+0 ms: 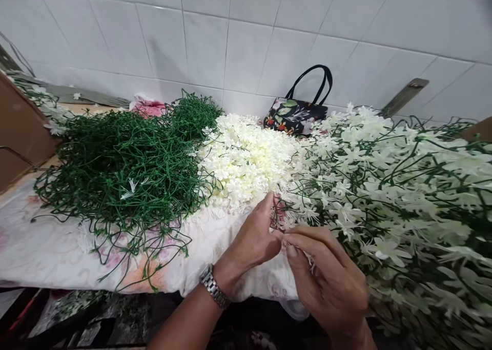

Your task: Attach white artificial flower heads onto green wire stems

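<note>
My left hand (255,237), with a metal watch (214,287) on its wrist, is closed near the cloth's front, and thin dark-green stem (275,215) shows by its thumb and fingers. Close against it, my right hand (326,273) pinches with thumb and forefinger; what lies between those tips is too small to make out. Just beyond both hands is a heap of loose white artificial blossoms (248,160). A mass of bare green plastic stems (126,160) lies to the left. On the right, finished-looking white flowers on green stems (384,186) pile up high beside my right hand.
A floral cloth (215,237) covers the table. Against the tiled wall (207,42) stands a black flowered handbag (294,115). A cardboard box (25,129) borders the left side. Metal brackets (405,96) stick out from the wall. A pink-and-white cloth (148,105) lies behind the stems.
</note>
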Demonstrator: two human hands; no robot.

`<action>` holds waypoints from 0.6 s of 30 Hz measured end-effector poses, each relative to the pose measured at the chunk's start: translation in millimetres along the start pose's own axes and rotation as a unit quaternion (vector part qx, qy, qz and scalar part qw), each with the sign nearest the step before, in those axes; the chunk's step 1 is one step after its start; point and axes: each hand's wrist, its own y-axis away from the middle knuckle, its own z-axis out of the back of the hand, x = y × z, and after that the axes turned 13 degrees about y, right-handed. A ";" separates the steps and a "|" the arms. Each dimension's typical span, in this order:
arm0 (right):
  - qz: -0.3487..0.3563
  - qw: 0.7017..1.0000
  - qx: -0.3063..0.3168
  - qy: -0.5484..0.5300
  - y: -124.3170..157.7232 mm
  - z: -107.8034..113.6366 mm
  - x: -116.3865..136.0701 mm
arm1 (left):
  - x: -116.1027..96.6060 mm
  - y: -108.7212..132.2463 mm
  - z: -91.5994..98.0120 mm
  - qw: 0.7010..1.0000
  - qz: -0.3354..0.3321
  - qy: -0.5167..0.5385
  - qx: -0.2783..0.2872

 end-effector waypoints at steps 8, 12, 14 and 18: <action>0.052 0.978 0.147 0.136 9.5 -23.8 -12.5 | 16.8 43.2 33.5 0.984 -0.056 0.026 -0.165; 0.085 0.962 0.163 0.203 17.4 -26.7 -23.9 | 10.4 81.0 74.3 0.948 -0.082 -0.028 -0.306; 0.095 0.957 0.160 0.224 20.2 -27.6 -27.5 | 10.7 100.6 93.4 0.921 -0.077 -0.099 -0.370; 0.099 0.965 0.144 0.196 21.2 -26.2 -22.8 | 19.5 126.7 108.1 0.883 -0.102 -0.302 -0.343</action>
